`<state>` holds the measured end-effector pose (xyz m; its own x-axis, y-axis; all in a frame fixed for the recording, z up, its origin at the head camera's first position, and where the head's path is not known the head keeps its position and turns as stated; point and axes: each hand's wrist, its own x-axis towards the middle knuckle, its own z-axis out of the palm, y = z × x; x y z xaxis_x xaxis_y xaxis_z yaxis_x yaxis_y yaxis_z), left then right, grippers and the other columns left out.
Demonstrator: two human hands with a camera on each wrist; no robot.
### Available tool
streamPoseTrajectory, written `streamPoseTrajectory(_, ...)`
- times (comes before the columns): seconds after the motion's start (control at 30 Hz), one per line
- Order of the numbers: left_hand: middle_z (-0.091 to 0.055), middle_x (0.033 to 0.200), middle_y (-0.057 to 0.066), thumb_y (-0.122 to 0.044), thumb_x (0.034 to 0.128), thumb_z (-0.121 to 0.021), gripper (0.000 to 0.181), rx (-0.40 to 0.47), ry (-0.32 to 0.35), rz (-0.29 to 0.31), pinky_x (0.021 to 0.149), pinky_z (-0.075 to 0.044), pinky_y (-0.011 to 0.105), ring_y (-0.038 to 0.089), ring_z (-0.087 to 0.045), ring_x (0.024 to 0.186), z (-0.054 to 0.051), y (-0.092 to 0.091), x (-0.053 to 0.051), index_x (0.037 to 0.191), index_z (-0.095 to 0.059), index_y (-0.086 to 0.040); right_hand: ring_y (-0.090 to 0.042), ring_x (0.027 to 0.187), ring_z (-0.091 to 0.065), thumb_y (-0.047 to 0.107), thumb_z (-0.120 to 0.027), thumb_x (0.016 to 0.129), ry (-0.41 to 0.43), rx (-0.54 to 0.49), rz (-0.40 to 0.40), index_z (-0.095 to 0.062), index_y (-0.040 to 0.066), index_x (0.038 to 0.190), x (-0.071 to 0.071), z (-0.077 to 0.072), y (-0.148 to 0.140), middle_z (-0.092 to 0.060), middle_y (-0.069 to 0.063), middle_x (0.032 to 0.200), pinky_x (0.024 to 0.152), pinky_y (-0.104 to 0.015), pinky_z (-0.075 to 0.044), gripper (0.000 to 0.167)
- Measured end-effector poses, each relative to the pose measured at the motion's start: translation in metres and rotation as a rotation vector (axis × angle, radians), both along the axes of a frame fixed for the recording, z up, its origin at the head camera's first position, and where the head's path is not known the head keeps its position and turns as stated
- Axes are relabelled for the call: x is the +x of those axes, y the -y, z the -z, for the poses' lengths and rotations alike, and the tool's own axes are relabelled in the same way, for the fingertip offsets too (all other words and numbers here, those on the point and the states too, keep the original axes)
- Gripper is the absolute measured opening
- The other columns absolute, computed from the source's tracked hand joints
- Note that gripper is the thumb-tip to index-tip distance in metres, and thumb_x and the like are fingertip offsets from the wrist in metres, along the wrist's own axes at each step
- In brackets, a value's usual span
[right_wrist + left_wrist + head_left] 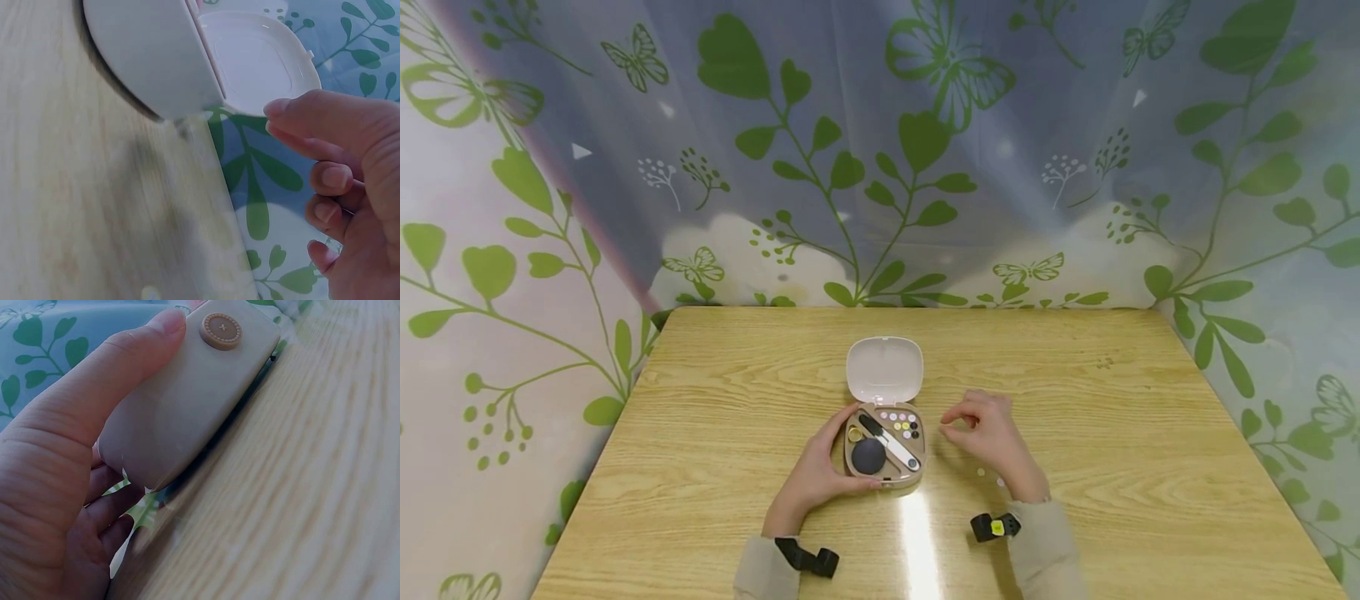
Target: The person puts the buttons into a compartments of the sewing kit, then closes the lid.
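A small beige sewing box (848,457) stands on the table with its pale lid (885,367) raised at the back. Along its left side my left hand (816,471) grips it, thumb (134,359) on the front wall near a brown button-shaped catch (222,330). Inside lie a dark round piece (868,457), a gold ring-like piece (855,434), a slim white-and-black tool (891,443) and several small coloured buttons (906,426). My right hand (985,429) is just right of the box, thumb and index fingertips together, other fingers curled. Nothing shows between those tips.
Two tiny pale discs (981,472) lie on the wooden table (737,375) beneath my right wrist. A patterned curtain (850,167) rises behind the table's far edge. Each wrist wears a black camera mount (826,562). Light glares off the table below the box.
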<state>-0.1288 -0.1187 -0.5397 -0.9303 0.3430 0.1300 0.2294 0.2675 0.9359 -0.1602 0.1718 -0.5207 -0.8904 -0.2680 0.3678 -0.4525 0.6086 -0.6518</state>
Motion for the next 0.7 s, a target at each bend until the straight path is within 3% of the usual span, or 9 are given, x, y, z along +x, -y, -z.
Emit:
streamPoseTrajectory(0.17,-0.043,0.152,0.011,-0.019,0.0591,-0.098,0.112,-0.007,-0.002,-0.002,0.116,-0.026,0.052,0.028,-0.036,0.142,-0.003,0.000,0.001,0.153,-0.038,-0.011,-0.006,0.061,-0.035,0.006,-0.086,0.071,-0.034,-0.003,0.023,-0.077,0.016,0.073,0.005,0.004,-0.007,-0.041,0.003,0.059,0.075,-0.036,-0.024,0.014)
streamPoseTrajectory(0.3,-0.043,0.152,0.011,-0.019,0.0590,-0.098,0.112,-0.004,-0.002,-0.002,0.116,-0.026,0.051,0.027,-0.036,0.142,-0.003,0.000,0.001,0.153,-0.038,-0.012,-0.002,0.058,-0.033,0.000,-0.086,0.069,-0.112,-0.050,0.003,-0.077,0.011,0.073,0.008,0.008,-0.014,-0.040,0.002,0.057,0.063,-0.027,-0.031,0.014)
streamPoseTrajectory(0.47,-0.043,0.152,0.011,-0.020,0.0591,-0.098,0.112,-0.004,0.002,-0.005,0.116,-0.025,0.052,0.027,-0.036,0.142,-0.004,0.000,0.001,0.153,-0.038,-0.012,-0.001,0.058,-0.031,-0.004,-0.086,0.067,-0.154,-0.102,-0.006,-0.077,0.005,0.076,0.012,0.014,-0.024,-0.040,0.002,0.057,0.053,-0.020,-0.030,0.015)
streamPoseTrajectory(0.7,-0.043,0.152,0.010,-0.021,0.0595,-0.098,0.112,-0.014,0.010,-0.005,0.116,-0.026,0.051,0.027,-0.036,0.142,-0.004,-0.001,0.001,0.153,-0.037,-0.011,-0.002,0.057,-0.030,-0.006,-0.085,0.068,-0.088,-0.145,0.050,-0.078,0.003,0.081,0.022,0.020,-0.039,-0.036,0.006,0.059,0.053,-0.023,-0.028,0.017)
